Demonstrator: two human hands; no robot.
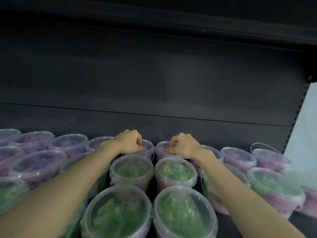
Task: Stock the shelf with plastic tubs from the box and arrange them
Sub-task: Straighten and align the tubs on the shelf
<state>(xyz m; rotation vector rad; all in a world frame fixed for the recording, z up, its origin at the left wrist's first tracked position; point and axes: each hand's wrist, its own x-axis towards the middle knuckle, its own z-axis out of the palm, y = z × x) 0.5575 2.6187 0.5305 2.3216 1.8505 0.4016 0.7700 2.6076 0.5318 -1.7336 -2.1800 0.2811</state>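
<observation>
Clear plastic tubs with lids fill the dark shelf (171, 133) in rows. Pink-filled tubs stand along the back, green-filled ones such as a near tub (118, 213) stand in front. My left hand (131, 142) reaches over the rows, fingers curled on the lid rim of a back-row pink tub (147, 148). My right hand (182, 145) is curled the same way on the neighbouring back-row pink tub (163, 149). Both forearms pass over the front tubs. The fingertips are partly hidden and the picture is blurred.
The shelf's dark back panel (154, 83) rises behind the tubs, with another dark shelf (171, 23) overhead. A slotted upright (297, 114) bounds the right side. One back-right tub (267, 157) has its thin handle raised.
</observation>
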